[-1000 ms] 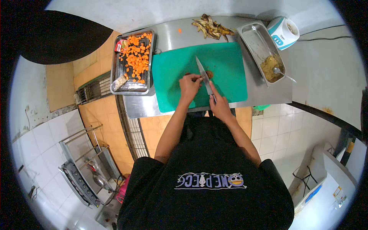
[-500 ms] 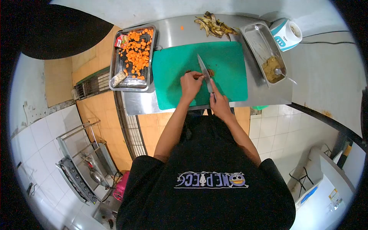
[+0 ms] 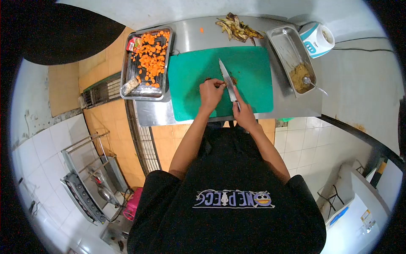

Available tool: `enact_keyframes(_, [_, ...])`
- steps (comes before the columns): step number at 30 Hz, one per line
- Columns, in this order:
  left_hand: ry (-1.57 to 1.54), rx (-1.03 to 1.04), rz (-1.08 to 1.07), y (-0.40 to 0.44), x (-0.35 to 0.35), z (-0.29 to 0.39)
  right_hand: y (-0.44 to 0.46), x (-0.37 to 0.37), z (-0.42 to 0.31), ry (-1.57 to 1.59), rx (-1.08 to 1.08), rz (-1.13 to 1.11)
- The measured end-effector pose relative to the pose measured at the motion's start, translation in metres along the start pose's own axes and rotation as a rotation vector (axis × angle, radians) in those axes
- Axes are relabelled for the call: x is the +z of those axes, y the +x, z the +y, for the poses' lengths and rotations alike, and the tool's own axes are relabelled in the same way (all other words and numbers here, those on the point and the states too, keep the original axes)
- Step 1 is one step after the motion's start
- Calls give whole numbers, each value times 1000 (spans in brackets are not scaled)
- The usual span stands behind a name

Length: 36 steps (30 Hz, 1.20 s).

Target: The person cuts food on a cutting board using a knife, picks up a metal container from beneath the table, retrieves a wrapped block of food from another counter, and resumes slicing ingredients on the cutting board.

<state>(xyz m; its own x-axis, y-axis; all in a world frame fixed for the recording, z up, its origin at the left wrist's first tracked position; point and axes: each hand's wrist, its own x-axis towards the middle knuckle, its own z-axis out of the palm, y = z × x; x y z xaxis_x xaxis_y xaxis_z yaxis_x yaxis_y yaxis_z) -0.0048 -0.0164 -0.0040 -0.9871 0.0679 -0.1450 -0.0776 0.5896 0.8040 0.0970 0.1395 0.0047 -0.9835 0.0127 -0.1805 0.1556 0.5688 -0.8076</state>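
Observation:
On the green cutting board (image 3: 186,67), my right hand (image 3: 244,113) is closed round the handle of a knife (image 3: 228,78), its blade pointing away from me. Just left of the blade, my left hand (image 3: 211,94) has its fingers bent together on a small brown piece of food (image 3: 208,79), mostly hidden under them. Small brown bits (image 3: 234,79) lie on the board at the right side of the blade.
A metal tray of cut carrots (image 3: 168,63) with a red packet stands left of the board. Dark peels (image 3: 237,29) lie behind it. To the right are a metal pan (image 3: 277,44) with yellowish mash and a spoon (image 3: 315,86), and a white-and-teal appliance (image 3: 316,39).
The knife and my right hand have shifted slightly to the right. Less of the brown food shows right of the blade. My left hand has hardly moved.

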Motion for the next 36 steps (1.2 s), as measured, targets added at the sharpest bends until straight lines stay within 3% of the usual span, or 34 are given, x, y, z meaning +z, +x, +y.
enact_keyframes(3, [18,-51,-22,2,2,1,3,-3,-5,-96,35,-43])
enact_keyframes(8, [97,33,-34,-2,-3,4,9,3,-13,-361,15,27])
enact_keyframes(10, [105,54,-39,-1,-3,9,21,0,-14,-450,8,-49])
enact_keyframes(16, [278,49,-37,-10,-7,19,4,-19,-10,-220,36,-24])
enact_keyframes(24, [192,149,58,-11,-6,15,-14,-15,-13,-152,59,-90])
enact_keyframes(28, [113,73,19,-7,-5,10,-8,-9,-12,-43,42,-79])
enact_keyframes(31, [114,50,-13,-6,-4,11,1,-10,-10,-236,92,-124])
enact_keyframes(36, [206,85,3,-9,-7,24,20,-27,-16,-131,86,-151])
